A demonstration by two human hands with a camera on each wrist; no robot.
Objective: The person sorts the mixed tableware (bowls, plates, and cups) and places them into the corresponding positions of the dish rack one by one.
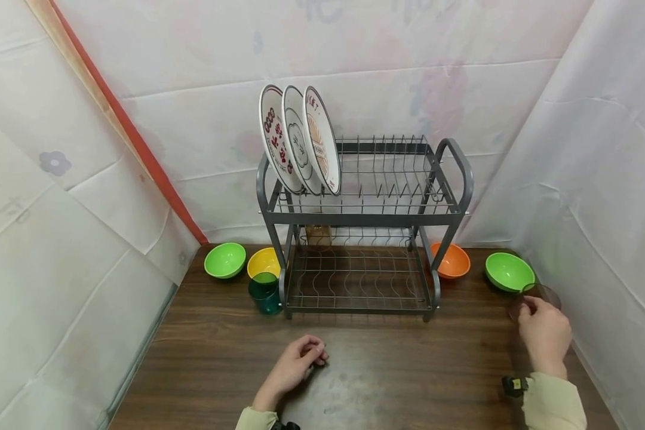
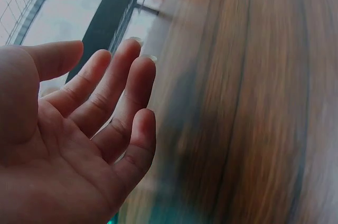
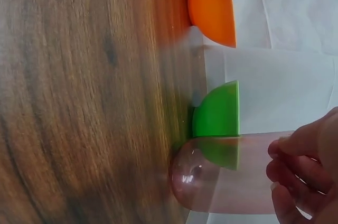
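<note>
My right hand is at the rim of a clear pinkish cup at the table's right side. Its thumb and fingers are curled together there, pinching the rim. The cup stands upright in front of a green bowl, which shows through its wall in the right wrist view. My left hand is over the table before the rack, fingers loosely bent, palm bare in the left wrist view. Nothing is held in it.
A grey two-tier dish rack stands mid-table, with three plates upright at its upper left. An orange bowl sits to its right. On the left are a green bowl, a yellow bowl and a teal cup.
</note>
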